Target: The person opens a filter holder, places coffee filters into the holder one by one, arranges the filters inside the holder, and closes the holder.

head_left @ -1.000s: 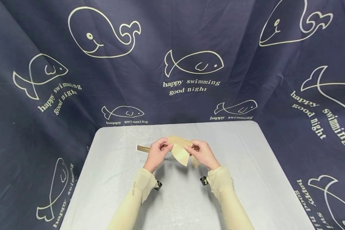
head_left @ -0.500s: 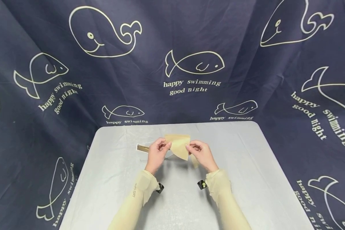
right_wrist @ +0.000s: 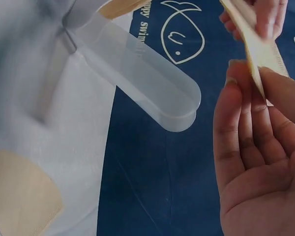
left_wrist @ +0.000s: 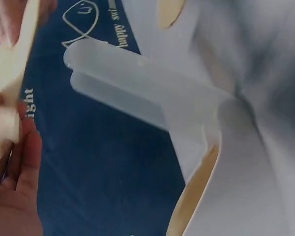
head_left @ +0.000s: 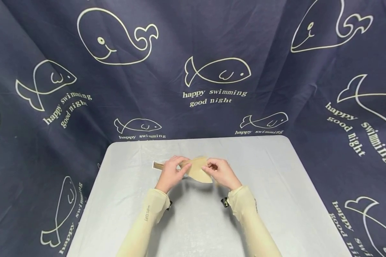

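Left hand: curled, thumb and fingers pinching the paper's left side.
Right hand: fingers bent too, thumb and fingertips pinching the opposite side.
Tan paper: held up off the tabletop between both hands.
Top edge: half a second earlier it had run straight across; now it had dipped and slanted.
Slant's meaning: to me the paper looked mid-turn, being worked in the fingers rather than put down.
Second tan piece: on the tabletop, apart from the held one.
Clear plastic piece: near the hands, untouched as far as I could see.
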`<state>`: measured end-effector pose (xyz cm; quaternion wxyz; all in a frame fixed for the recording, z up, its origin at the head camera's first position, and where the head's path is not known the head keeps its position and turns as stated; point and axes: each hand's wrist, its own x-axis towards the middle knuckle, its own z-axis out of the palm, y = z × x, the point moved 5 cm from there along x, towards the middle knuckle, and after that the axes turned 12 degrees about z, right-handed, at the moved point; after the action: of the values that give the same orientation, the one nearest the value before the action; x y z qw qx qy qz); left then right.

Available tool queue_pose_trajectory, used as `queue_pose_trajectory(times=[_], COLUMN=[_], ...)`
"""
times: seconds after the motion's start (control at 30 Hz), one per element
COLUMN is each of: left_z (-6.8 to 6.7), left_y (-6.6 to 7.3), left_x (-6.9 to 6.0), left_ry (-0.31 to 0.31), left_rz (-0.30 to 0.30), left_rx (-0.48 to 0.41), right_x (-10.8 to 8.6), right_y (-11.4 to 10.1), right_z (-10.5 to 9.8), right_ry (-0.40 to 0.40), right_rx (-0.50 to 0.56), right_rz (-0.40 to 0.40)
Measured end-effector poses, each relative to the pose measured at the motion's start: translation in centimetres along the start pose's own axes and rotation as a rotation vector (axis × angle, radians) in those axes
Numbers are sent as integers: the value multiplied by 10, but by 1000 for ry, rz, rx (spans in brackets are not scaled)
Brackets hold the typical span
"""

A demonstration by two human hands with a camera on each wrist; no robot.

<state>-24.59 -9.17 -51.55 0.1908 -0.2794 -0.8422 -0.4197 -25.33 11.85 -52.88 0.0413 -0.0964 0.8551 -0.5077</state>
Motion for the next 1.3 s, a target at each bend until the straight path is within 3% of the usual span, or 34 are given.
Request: queue_pose_trajectory(times=[0.13,0.27,0.47,0.7,0.87,0.97,1.13,1.3], left_z=[4,3,3,5,-3,-6,-5,-6], left_y=[-4,-8,-9,-10,-8,-6,-11,-15], left_x=[-5,-9,-9,-12,-8,-7,-9,-12], left_ry=[9,96,173,131,68,31,21,105], left_rz=[-67,-156,-177,-161,-83,-52,-89,-185], left_rx=[-61,-169,-235,-222,-166,-132,-127,-170], right_x=[0,-3,-5,-3,-2,-1,0,-1], right_y=[4,11,19,12,3,0,0,15], right_z=[1,-5,-10,-5,-3,0,3,3], right_ry=[-10,40,59,45,12,-25,-62,-32], right_rx=[58,182,274,141,12,-16,8,205], right_rz=[23,62,60,9,-75,-81,-46,31])
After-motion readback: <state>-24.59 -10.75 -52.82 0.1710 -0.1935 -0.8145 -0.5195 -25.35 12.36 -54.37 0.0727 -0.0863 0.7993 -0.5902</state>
